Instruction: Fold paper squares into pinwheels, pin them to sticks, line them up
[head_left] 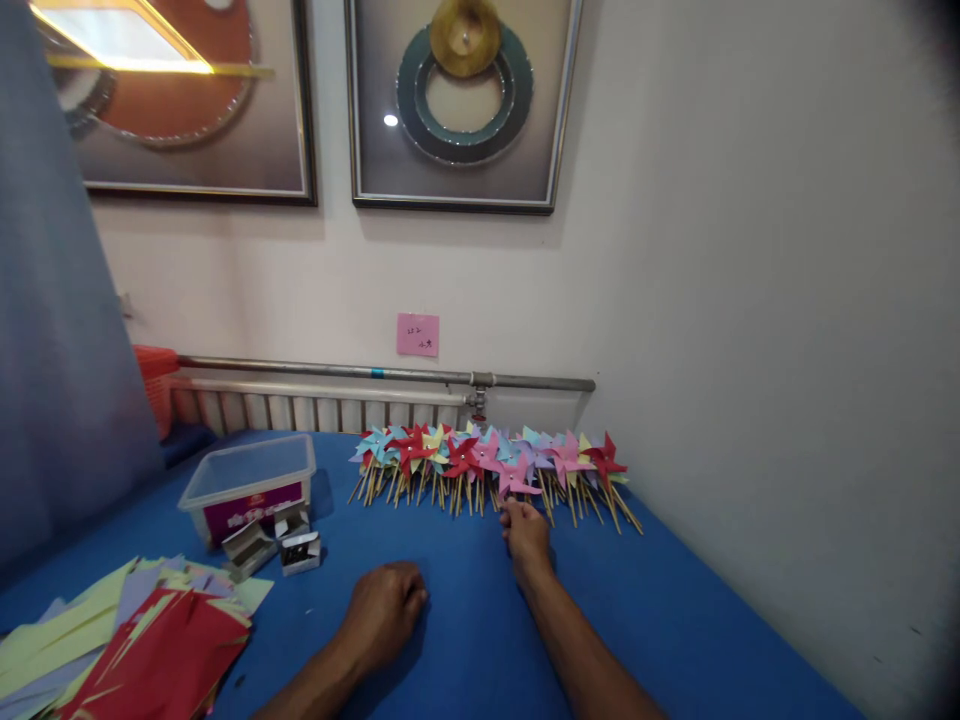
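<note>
Head view, right hand (526, 535) reaching at centre frame, fingertips closing on a pink pinwheel (516, 479) in the pinwheel row (487, 465) along the wall, stick hidden beneath fingers, left hand (386, 608) resting curled and empty on blue table (675, 600), forearms cropped at bottom edge.

blue table (675, 600) | pinwheels (487, 465) in a row at the back | tub (251, 480), small boxes (274, 545), paper sheets (127, 640) left | left hand (386, 610) resting
</note>
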